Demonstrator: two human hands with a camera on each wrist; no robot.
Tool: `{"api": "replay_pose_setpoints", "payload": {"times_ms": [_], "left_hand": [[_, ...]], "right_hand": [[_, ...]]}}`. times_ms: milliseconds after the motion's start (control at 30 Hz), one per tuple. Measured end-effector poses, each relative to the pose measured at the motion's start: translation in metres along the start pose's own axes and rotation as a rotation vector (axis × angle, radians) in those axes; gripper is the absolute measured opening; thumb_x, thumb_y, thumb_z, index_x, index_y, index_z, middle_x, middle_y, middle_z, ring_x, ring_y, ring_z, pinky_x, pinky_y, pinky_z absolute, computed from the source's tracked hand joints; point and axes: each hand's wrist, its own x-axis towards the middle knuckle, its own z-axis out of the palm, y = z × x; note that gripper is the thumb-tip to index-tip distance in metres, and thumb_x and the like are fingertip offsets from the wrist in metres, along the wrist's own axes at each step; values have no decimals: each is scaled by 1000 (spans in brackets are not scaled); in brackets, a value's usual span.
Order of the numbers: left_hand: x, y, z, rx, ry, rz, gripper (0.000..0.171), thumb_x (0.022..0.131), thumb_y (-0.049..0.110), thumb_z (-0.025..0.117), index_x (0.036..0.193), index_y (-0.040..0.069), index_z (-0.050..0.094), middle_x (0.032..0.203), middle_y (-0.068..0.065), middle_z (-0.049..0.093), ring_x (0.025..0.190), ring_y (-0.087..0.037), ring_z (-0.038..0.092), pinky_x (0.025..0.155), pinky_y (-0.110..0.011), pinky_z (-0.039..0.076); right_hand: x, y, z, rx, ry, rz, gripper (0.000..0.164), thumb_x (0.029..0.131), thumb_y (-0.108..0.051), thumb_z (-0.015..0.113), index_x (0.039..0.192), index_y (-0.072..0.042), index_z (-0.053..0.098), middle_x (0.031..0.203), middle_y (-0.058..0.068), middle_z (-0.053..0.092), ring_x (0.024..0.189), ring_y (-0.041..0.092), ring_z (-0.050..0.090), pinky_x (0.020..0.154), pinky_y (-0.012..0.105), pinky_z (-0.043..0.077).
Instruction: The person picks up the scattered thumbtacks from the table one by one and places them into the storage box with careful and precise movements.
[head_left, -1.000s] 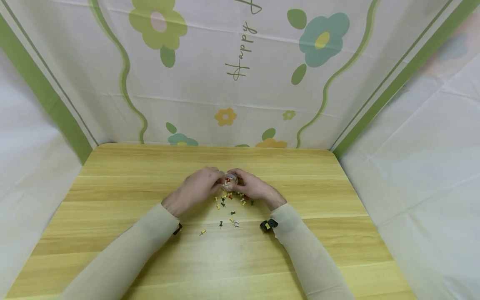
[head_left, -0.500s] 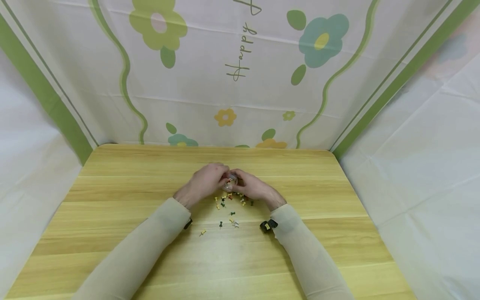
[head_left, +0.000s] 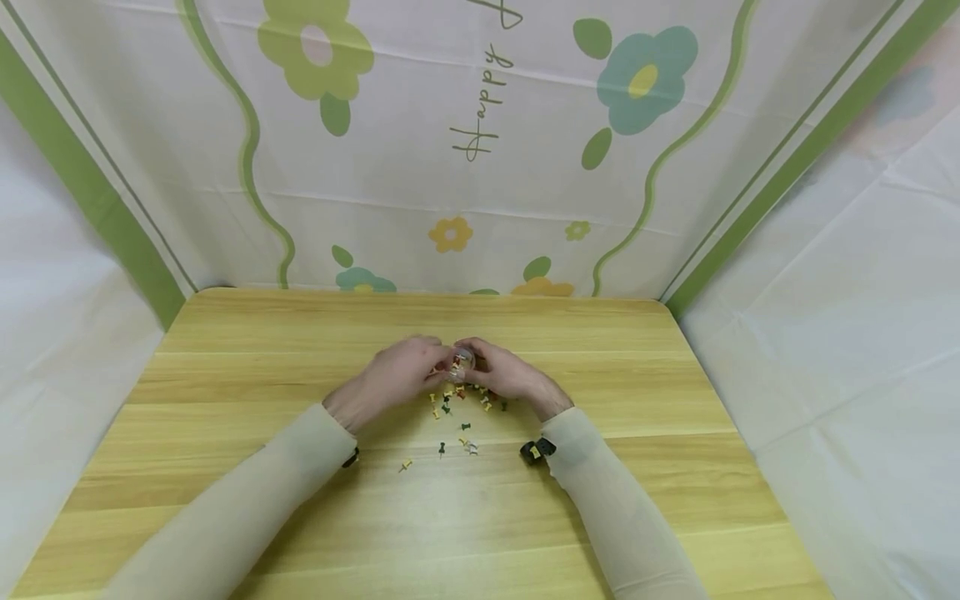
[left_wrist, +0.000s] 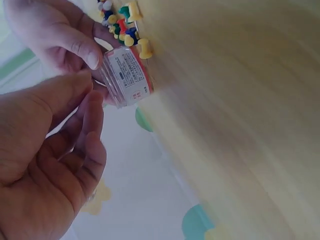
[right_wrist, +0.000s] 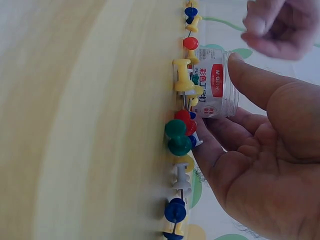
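Note:
A small clear jar [right_wrist: 212, 82] with a red and white label stands on the wooden table, with several push pins [head_left: 459, 363] inside it. My right hand [head_left: 510, 372] holds it between thumb and fingers. In the left wrist view, the jar [left_wrist: 127, 75] shows its printed label, and push pins [left_wrist: 129, 35] lie beside it. My left hand [head_left: 397, 372] is just left of the jar's mouth, thumb and forefinger tips close together. I cannot tell whether a pin is between them. Yellow, green, red, blue and white push pins [right_wrist: 183, 75] lie in front of the jar.
Loose push pins [head_left: 442, 448] are scattered nearer on the table [head_left: 480, 525], with a yellow pin [head_left: 407, 464] at the left. A black wrist camera [head_left: 537, 452] sits by the right sleeve. Behind the table hangs a flowered cloth [head_left: 390, 167].
My left hand moved right over the jar's mouth half a second ago and has drawn back to the left. The right hand and the jar have stayed in place.

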Motion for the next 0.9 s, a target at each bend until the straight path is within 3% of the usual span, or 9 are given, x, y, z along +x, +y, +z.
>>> {"api": "replay_pose_setpoints", "payload": {"times_ms": [333, 667, 900], "left_hand": [[-29, 9, -5, 20, -112, 198, 14, 93, 17, 78, 105, 13, 72, 96, 2, 69, 86, -13, 63, 78, -29, 57], [-49, 28, -13, 90, -228, 246, 8, 90, 18, 79, 96, 17, 74, 89, 8, 67, 80, -8, 62, 71, -22, 54], [-60, 36, -17, 11, -350, 220, 9, 90, 19, 80, 87, 21, 71, 81, 11, 62, 71, -5, 52, 65, -24, 49]], "right_hand": [[0, 0, 0, -2, 3, -13, 56, 103, -27, 64, 154, -12, 44, 141, 8, 59, 126, 20, 57, 107, 39, 46], [0, 0, 1, 42, 2, -34, 55, 103, -23, 64, 153, -9, 44, 138, 9, 61, 117, 17, 60, 102, 40, 49], [1, 1, 1, 16, 1, -38, 56, 103, -24, 64, 153, -8, 44, 137, 10, 60, 117, 17, 60, 102, 41, 48]]}}
